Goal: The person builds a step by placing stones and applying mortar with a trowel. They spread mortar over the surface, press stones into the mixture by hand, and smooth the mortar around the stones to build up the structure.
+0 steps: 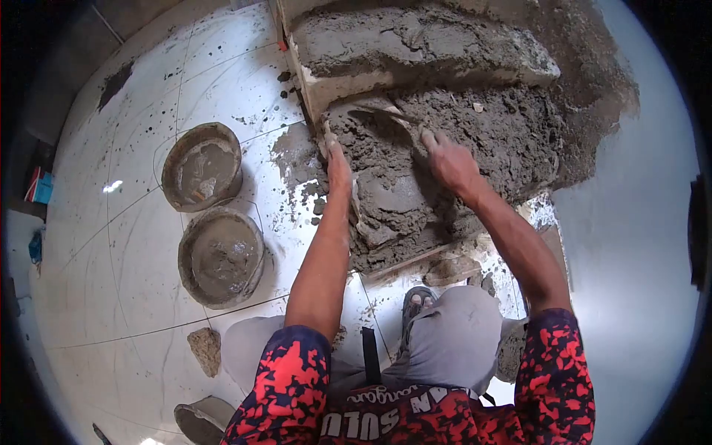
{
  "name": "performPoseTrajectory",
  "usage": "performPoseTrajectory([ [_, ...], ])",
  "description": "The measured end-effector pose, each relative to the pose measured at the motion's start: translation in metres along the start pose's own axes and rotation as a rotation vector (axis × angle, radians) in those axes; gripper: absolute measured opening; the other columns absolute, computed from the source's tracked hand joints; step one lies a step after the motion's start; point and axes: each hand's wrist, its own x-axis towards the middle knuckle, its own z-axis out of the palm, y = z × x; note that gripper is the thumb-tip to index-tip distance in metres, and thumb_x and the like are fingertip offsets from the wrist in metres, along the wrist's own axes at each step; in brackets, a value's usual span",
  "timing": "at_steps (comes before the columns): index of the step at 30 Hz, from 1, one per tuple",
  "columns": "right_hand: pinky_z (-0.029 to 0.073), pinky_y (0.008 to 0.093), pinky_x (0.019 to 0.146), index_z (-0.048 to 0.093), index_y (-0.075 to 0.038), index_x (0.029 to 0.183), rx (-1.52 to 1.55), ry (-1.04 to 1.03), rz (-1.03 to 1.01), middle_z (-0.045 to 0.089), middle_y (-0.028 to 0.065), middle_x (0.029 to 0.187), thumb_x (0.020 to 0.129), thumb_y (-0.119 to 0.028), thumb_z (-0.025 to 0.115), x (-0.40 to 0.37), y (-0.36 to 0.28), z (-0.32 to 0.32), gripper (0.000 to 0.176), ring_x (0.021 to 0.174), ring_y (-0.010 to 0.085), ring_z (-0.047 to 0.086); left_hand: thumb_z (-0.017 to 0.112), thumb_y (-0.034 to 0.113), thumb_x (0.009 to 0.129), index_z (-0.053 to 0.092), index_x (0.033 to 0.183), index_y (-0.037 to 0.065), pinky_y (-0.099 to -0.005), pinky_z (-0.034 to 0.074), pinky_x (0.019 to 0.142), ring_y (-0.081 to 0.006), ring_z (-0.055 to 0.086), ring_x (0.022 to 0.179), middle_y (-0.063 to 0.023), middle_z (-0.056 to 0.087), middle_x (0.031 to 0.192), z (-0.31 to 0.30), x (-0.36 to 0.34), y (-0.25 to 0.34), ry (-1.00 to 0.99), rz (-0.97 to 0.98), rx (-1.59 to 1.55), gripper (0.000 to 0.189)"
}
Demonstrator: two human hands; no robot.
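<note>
My right hand (pixel 449 162) is closed around the handle of a trowel (pixel 397 115). Its blade lies at the upper left of a step covered in rough wet mortar (pixel 475 141), just below the riser of the step above. At the left side of this step, my left hand (pixel 339 169) grips the edge of a thin upright board (pixel 304 81). Part of its fingers is hidden behind the board's edge. Between my hands, a smoother patch of mortar (pixel 397 194) sits lower on the step.
Two mortar-caked buckets (pixel 259 256) (pixel 169 174) stand on the tiled floor (pixel 133 259) to my left. A stone-like lump (pixel 205 350) and another bucket (pixel 199 423) lie nearer me. A pale wall (pixel 630 245) rises at right. Mortar splatters dot the tiles.
</note>
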Motion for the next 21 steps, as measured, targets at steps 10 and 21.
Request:
performPoseTrajectory([
  [10, 0.042, 0.0463, 0.083, 0.050, 0.000, 0.115, 0.792, -0.265, 0.097, 0.059, 0.0224, 0.102, 0.091, -0.032, 0.052, -0.044, 0.005, -0.043, 0.040, 0.095, 0.0406, 0.056, 0.028, 0.055, 0.095, 0.028, 0.141, 0.000, -0.0319, 0.023, 0.108, -0.0258, 0.033, 0.130, -0.0159, 0.034, 0.142, 0.015, 0.029, -0.051, 0.055, 0.139, 0.030, 0.072],
  [21, 0.045, 0.0493, 0.079, 0.045, -0.004, 0.115, 0.535, 0.055, 0.439, 0.060, 0.0260, 0.096, 0.092, -0.036, 0.048, -0.068, 0.108, 0.005, 0.040, 0.092, 0.0415, 0.058, 0.023, 0.050, 0.097, 0.029, 0.141, -0.001, -0.0314, 0.023, 0.107, -0.0236, 0.036, 0.128, -0.0111, 0.035, 0.142, 0.018, -0.012, 0.009, -0.024, 0.096, -0.011, 0.067],
])
